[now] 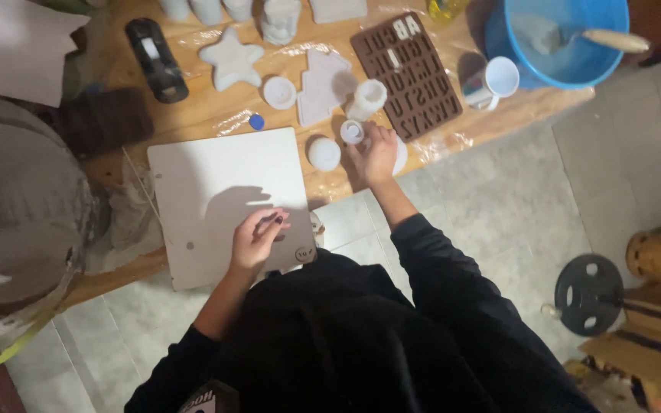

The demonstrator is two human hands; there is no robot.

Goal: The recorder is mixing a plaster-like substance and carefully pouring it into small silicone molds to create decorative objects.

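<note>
At the near edge of the wooden table (208, 115), a small white cylindrical mould (352, 131) sits pinched in the fingertips of the person's right hand (375, 151), just above the tabletop and close beside a round white cast (323, 154). The grip looks light and closed around the mould's side, so keeping it upright and level seems the main care, since a tilt could spill or mar whatever is inside; its contents cannot be made out. The left hand (255, 239) rests on the white board (227, 199), fingers curled loosely and pressing down, holding nothing; that steadies the board against sliding off the table edge. Beyond lie a tree-shaped cast (321, 84), a star-shaped cast (231, 61), a brown letter mould tray (407, 73), a white mug (493, 81) and a blue bucket (613, 53) holding a trowel (575, 35).
</note>
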